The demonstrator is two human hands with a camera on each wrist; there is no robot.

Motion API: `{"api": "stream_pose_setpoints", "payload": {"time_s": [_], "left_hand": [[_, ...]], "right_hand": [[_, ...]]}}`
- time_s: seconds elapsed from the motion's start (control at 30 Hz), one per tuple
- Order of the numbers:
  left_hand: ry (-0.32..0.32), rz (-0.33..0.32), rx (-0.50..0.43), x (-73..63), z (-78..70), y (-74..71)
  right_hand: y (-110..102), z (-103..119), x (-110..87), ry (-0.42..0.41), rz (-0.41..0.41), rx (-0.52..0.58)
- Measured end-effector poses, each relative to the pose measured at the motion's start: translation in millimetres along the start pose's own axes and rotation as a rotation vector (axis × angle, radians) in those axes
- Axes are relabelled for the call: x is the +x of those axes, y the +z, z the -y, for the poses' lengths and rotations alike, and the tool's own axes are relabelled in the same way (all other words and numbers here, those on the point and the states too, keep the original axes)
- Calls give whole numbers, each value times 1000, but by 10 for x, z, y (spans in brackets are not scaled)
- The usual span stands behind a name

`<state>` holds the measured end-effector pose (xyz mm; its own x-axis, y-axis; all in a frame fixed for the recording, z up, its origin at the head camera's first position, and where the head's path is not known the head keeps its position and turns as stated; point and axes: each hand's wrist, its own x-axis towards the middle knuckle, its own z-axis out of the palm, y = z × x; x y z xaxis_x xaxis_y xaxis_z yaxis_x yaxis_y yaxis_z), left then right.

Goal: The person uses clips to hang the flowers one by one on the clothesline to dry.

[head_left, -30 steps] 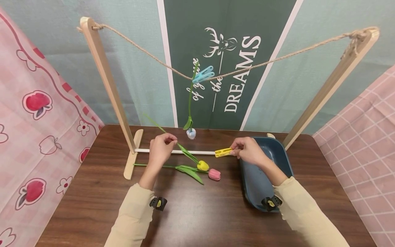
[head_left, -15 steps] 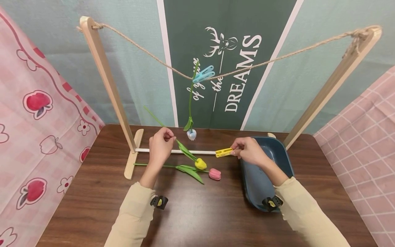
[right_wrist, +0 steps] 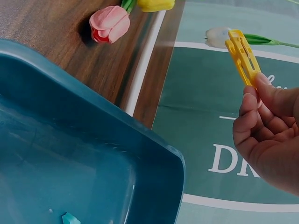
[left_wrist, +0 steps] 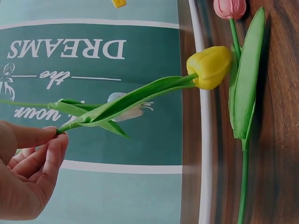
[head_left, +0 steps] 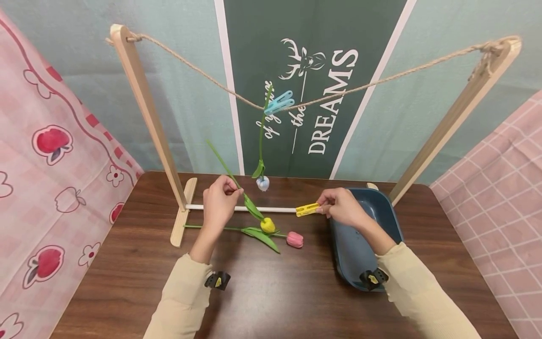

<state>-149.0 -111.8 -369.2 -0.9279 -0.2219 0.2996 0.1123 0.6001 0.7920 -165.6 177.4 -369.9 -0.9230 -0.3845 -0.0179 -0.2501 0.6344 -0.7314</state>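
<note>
My left hand (head_left: 219, 200) pinches the green stem of a yellow tulip (head_left: 267, 225) between thumb and fingertips; its bloom points down and to the right, stem end up to the left. A yellow clothespin (head_left: 307, 209) is pinched at one end by my right hand (head_left: 342, 207), beside the basin's left rim. On the tabletop lies a pink tulip (head_left: 295, 239), overlapped by the yellow bloom in the head view. Above, a blue clothespin (head_left: 279, 102) clips a white-blue tulip (head_left: 262, 183) head-down on the twine (head_left: 195, 70).
Wooden posts (head_left: 146, 113) at both sides carry the sagging twine, with a white rod (head_left: 277, 209) low between them. A dark blue basin (head_left: 353, 254) stands at the right, with a small teal piece (right_wrist: 70, 218) inside. Printed cloths hang behind and at both sides.
In my left hand the yellow tulip has tilted steeper: its bloom has swung left and its stem end has risen. My right hand and the yellow clothespin have barely moved.
</note>
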Motion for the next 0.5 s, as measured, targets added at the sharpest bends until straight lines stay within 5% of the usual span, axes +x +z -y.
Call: {"api": "stream_pose_setpoints", "payload": {"time_s": [0.5], "left_hand": [[34, 39, -77, -15, -130, -9]], "right_hand": [[-47, 23, -17, 6, 2, -11]]}}
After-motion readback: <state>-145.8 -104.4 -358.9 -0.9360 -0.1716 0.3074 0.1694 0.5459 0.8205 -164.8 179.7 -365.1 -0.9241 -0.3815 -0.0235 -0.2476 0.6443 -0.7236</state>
